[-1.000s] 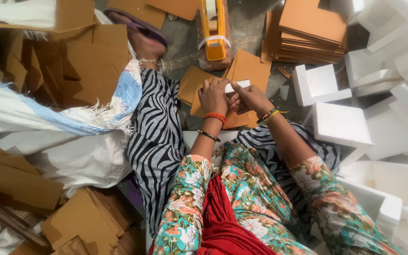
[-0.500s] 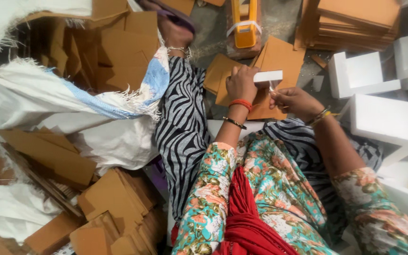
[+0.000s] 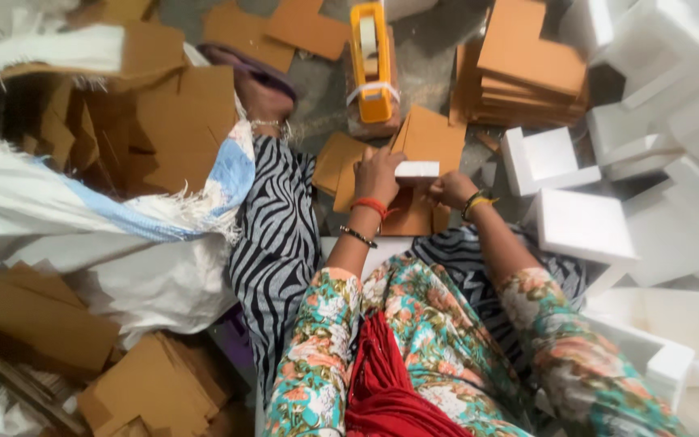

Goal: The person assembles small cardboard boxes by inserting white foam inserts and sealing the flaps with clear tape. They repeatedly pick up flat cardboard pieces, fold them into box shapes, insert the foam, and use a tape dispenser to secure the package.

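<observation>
Left hand [image 3: 378, 174] pinches the small white foam block [image 3: 417, 170] by its near end, just above the brown cardboard sheets [image 3: 414, 154] on the floor between the knees; likely best to keep it level and square to the card edge, with light pressure since foam probably dents. Right hand [image 3: 451, 190] is curled closed by the block's lower edge (contents not visible), both forearms reaching forward, wrists bent down, yellow tape dispenser [image 3: 371, 61] well beyond.

Grey concrete floor [image 3: 438, 48], dusty, cluttered throughout. Stack of brown cardboard sheets [image 3: 527, 69] upper right. White foam blocks [image 3: 657, 97] heaped along right edge. White woven sack [image 3: 82, 218] with more cardboard, left. Yellow tape dispenser [image 3: 371, 61] top centre. Flat, even light.
</observation>
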